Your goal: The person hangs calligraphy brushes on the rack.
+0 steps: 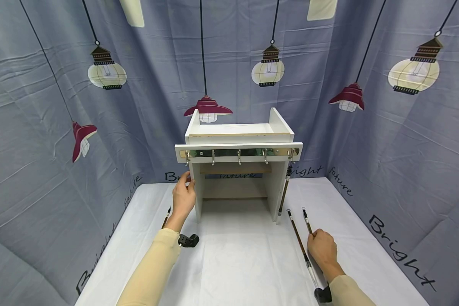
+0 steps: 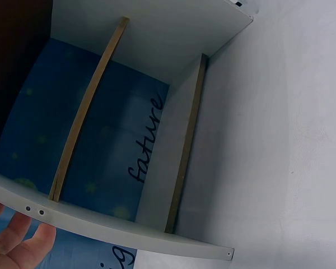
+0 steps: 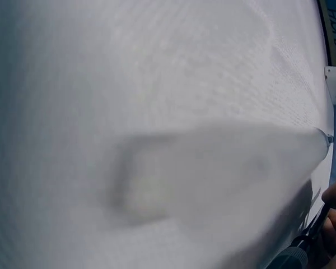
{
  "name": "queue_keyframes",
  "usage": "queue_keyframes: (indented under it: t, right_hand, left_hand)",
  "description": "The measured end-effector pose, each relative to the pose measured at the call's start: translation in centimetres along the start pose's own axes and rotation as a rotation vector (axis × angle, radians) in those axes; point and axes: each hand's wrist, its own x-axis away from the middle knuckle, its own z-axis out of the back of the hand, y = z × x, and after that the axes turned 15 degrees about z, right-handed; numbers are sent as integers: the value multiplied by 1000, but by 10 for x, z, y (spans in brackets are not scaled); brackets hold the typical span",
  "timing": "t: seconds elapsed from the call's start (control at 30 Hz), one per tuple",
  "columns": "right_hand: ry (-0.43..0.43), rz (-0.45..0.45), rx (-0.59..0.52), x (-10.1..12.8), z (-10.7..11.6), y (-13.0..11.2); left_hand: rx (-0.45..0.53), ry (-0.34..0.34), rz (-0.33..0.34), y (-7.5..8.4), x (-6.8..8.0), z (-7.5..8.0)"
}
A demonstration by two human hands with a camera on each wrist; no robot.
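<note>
While the left hand (image 1: 184, 196) rests relaxed fingers against the white rack (image 1: 237, 163) side panel, the right hand (image 1: 321, 250) apparently grips a brush (image 1: 307, 221) lying on the table (image 1: 233, 259)

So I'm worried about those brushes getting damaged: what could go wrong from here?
The right hand is closing on one brush while a second brush lies right beside it, so it might get knocked and roll across the table. One brush already hangs from the end hook, close to the rack wall, so hanging another nearby could bump it off. The left hand only touches the rack's side, so the rack may shift.
</note>
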Motion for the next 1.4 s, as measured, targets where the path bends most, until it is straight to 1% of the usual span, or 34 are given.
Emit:
queue_keyframes:
  t: [0.33,0.6,1.0,1.23,1.4]
  right_hand:
    - [41,-14,-6,1,-2,1]
    - [90,34,-7,0,1,-3]
    - [175,63,-2,-5,7,-11]
    - [172,54,-13,-6,15,-17]
    - [189,58,-27,-9,19,-20]
  left_hand:
    - [4,-8,4,2,2,1]
    - [2,-5,5,1,0,0]
    - [13,-4,-10,0,-2,0]
    - [13,-18,-1,0,-1,1]
    - [9,-11,-10,1,0,1]
